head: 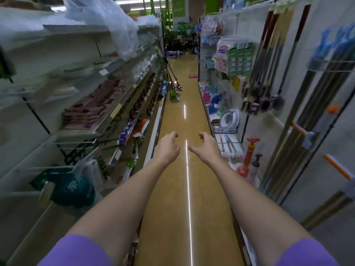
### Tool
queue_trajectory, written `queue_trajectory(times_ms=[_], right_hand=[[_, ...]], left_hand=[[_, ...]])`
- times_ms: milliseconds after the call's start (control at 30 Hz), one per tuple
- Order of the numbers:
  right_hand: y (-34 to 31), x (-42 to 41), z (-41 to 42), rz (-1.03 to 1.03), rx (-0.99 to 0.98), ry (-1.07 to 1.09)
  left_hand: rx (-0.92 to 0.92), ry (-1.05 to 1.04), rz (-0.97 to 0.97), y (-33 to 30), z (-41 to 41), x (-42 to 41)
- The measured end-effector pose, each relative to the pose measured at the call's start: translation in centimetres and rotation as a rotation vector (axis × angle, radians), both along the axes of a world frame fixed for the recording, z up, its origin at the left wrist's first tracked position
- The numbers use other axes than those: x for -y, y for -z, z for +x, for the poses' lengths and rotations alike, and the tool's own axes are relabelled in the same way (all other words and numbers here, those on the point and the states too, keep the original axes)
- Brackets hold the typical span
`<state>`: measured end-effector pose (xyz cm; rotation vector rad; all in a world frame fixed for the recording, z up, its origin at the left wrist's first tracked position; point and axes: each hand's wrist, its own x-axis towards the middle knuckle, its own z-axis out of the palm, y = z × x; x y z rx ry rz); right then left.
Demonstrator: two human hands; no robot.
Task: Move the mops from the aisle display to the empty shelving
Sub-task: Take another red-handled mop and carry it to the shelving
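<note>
From my feed: glossy tan floor (172, 120) runs down the aisle with a bright light streak along it. Left shelving (107, 123) holds stacked pinkish cloths (90, 110) and a crumpled clear plastic sheet (107, 22) on the top tier. Teal bag (76, 189) hangs low on the left (print too blurred to read). Right side: red plunger (249, 156) near the floor, coiled white hose (229, 120), green boxes (239, 58) hanging higher up.

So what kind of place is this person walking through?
Most likely a household-goods shop aisle: stocked shelves line both sides of a shiny floor, long-handled mops lean against the left-hand shelves further down, and plungers are displayed on the right.
</note>
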<state>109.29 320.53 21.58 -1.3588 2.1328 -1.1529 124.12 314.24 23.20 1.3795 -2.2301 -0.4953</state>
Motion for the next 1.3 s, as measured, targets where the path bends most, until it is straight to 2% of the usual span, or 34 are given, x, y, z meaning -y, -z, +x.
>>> queue_trajectory(times_ms=[267,500,633,833,1000,1133,1300], right_hand=[[-0.7,15.1,-8.2,0.084,-0.08,-0.067],[1.0,30.4,-12.4,0.118,-0.167,-0.083],[1.0,41.2,-15.3,0.141,-0.196,-0.09],[-2.1,57.4,-21.7,0.211,-0.311,-0.111],[-1.2,67.5,-25.3,0.234,-0.329,-0.136],[0.5,76.5,-28.9,0.26,-0.351,-0.163],[2.6,90.5,-36.0,0.256,-0.385,-0.177]], left_hand=[[0.085,-0.022,-0.052,-0.2,-5.9,16.8],[0.003,-0.011,0.002,3.2,-10.5,34.5],[0.001,-0.011,-0.022,3.1,-12.8,45.5],[0.236,0.045,-0.104,-0.1,-17.0,61.3],[0.315,0.086,-0.157,-0.2,-21.4,71.0],[0.32,0.097,-0.058,1.4,-25.0,79.7],[0.342,0.083,-0.047,3.7,-30.9,93.2]])
